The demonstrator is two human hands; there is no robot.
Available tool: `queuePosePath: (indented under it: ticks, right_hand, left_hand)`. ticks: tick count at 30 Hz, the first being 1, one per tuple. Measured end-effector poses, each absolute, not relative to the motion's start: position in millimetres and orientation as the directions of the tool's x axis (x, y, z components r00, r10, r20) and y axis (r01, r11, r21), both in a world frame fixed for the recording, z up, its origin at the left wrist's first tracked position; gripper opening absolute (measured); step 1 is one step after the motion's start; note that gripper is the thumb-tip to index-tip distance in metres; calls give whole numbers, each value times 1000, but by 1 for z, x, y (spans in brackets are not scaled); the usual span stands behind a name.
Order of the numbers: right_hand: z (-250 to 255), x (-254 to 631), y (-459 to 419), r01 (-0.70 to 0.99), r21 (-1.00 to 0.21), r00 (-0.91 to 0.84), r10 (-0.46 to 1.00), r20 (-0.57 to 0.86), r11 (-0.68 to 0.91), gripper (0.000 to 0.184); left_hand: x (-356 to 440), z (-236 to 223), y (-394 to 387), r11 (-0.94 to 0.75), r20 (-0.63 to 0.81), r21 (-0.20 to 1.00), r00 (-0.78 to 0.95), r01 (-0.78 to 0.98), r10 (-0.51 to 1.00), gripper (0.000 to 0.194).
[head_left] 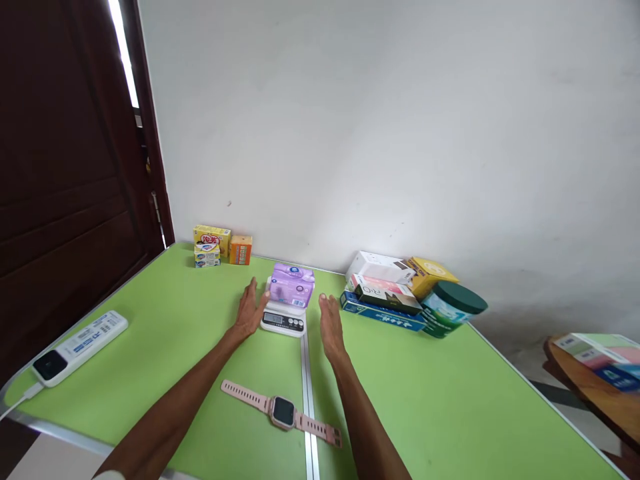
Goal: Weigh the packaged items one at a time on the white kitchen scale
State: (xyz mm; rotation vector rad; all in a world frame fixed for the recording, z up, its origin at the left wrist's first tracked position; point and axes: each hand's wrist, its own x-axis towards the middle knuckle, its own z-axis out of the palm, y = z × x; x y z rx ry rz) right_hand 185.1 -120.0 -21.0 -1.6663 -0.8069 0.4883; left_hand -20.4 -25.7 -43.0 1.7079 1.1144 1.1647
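Note:
A purple soft pack [291, 285], which looks like tissues, rests on the platform of a white digital scale [283, 322]. The scale's display and buttons face me. My left hand [250, 309] is just left of the scale, fingers extended and thumb near the pack. On the other side, my right hand [331, 322] is held apart from the pack with its fingers stretched out. Neither hand holds anything. Closer to me, a pink-strapped smartwatch [283, 412] lies stretched out across the table's seam.
Small yellow boxes [212, 239] and an orange box [241, 251] stand at the back left. Several stacked boxes [383, 293] and a green-lidded tub [450, 308] are at the right. A white device with a cable [83, 347] lies on the green table [200, 367]. A wooden stool [585, 373] stands beyond.

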Motion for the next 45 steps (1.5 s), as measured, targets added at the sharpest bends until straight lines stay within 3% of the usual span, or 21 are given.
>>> queuePosePath:
  ticks: [5, 12, 21, 30, 38, 45]
  right_hand:
    - [-51, 199, -169, 421, -902, 670, 703, 240, -94, 92]
    - [-51, 196, -169, 486, -872, 632, 714, 302, -61, 67]
    - [-48, 189, -167, 437, -900, 680, 657, 325, -8, 43]
    - [-43, 189, -167, 430, -903, 690, 650, 317, -17, 33]
    - [-44, 185, -167, 379, -925, 698, 649, 301, 21, 45]
    - [-29, 159, -115, 263, -962, 732, 633, 253, 81, 98]
  left_hand:
    - [-56, -61, -22, -157, 150, 986, 99, 61, 984, 85]
    - [-71, -59, -24, -166, 163, 986, 99, 20, 982, 77]
    - [-72, -44, -22, -212, 195, 972, 155, 97, 968, 94]
    - [-71, -46, -21, -247, 225, 962, 169, 116, 959, 83]
    - [-70, -46, -22, -256, 229, 947, 148, 196, 962, 91]
    - [-37, -20, -20, -406, 369, 860, 175, 309, 913, 92]
